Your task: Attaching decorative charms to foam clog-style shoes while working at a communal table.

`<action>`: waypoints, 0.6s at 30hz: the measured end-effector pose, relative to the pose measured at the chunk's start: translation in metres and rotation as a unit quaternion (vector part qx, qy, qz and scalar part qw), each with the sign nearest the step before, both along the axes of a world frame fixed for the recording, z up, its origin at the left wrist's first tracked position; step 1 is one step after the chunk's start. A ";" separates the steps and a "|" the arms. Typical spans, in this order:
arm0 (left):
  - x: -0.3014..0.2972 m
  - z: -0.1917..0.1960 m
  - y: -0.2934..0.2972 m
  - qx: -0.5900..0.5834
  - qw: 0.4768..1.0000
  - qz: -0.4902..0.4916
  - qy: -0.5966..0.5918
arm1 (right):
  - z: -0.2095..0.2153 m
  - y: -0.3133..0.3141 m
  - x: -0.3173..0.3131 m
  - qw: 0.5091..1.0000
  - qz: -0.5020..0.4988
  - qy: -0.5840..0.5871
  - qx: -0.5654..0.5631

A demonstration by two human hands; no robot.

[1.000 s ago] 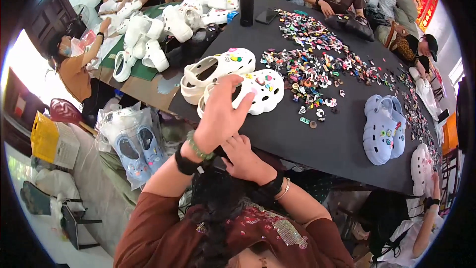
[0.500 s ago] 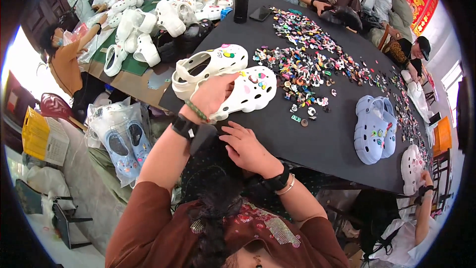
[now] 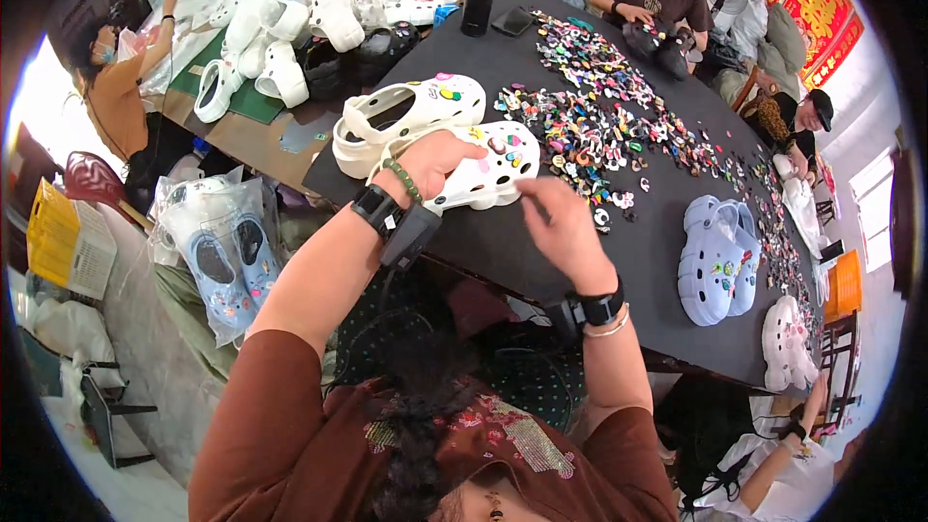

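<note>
A white clog (image 3: 495, 174) with colourful charms on its toe is gripped by my left hand (image 3: 435, 166), whose fingers are partly hidden in its opening. Just behind it, on the black table, stands a second white clog (image 3: 454, 108), also with charms. My right hand (image 3: 568, 237) hovers beside the held clog's toe, its fingertips close to the edge; finger and thumb look apart, with nothing seen between them. Several small colourful shoe charms (image 3: 609, 140) lie in a wide loose heap to the right of the clogs.
A pair of light blue clogs (image 3: 715, 261) stands on the table (image 3: 580, 275) at right. A black tumbler (image 3: 478, 0) and a phone (image 3: 513, 21) stand beyond. White clogs (image 3: 280, 68) pile up at far left; bagged blue clogs (image 3: 217, 266) sit lower left. Other people work around the table.
My right hand has risen from the table's front edge, moving right and forward to the clog's toe. My left hand has shifted slightly right, still on the clog.
</note>
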State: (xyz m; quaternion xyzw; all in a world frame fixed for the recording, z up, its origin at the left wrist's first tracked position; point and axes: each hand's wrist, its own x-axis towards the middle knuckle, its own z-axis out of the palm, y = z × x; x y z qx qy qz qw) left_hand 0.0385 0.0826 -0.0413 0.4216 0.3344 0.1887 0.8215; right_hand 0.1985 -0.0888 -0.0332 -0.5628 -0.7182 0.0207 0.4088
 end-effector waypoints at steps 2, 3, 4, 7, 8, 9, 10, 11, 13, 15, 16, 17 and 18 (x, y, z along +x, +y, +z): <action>-0.004 0.007 -0.007 0.009 1.000 -0.002 -0.002 | 0.010 0.009 0.014 1.000 -0.019 -0.022 -0.002; -0.007 0.008 -0.009 0.020 1.000 -0.001 -0.003 | 0.012 0.014 0.018 0.999 -0.034 -0.023 -0.001; -0.008 0.005 -0.012 0.020 1.000 0.000 -0.004 | 0.015 0.016 0.019 0.999 -0.042 -0.015 -0.020; -0.005 -0.001 -0.018 0.048 0.996 -0.014 -0.071 | 0.020 0.027 0.029 0.997 -0.050 -0.011 -0.050; -0.006 0.003 -0.022 0.046 0.997 -0.012 -0.059 | 0.020 0.030 0.032 0.996 -0.051 -0.011 -0.066; -0.006 0.007 -0.025 0.044 0.998 -0.010 -0.047 | 0.020 0.033 0.033 0.996 -0.052 -0.012 -0.066; -0.006 0.011 -0.031 0.068 0.996 0.003 -0.049 | 0.019 0.036 0.034 0.997 -0.042 -0.026 -0.054; -0.008 0.014 -0.032 0.067 0.997 0.003 -0.049 | 0.020 0.037 0.033 0.998 -0.032 -0.040 -0.042; -0.010 0.016 -0.034 0.073 0.996 -0.011 -0.044 | 0.021 0.040 0.035 0.998 -0.017 -0.040 -0.056; -0.009 0.012 -0.034 0.068 0.996 -0.007 -0.049 | 0.021 0.042 0.034 0.997 -0.001 -0.038 -0.070; -0.009 0.009 -0.033 0.064 0.997 -0.003 -0.054 | 0.022 0.043 0.032 0.995 0.002 -0.038 -0.088; -0.008 0.006 -0.030 0.062 0.997 -0.003 -0.053 | 0.024 0.043 0.029 0.994 0.005 -0.037 -0.105; -0.007 0.004 -0.027 0.061 0.998 -0.002 -0.032 | 0.025 0.043 0.026 0.993 0.007 -0.047 -0.103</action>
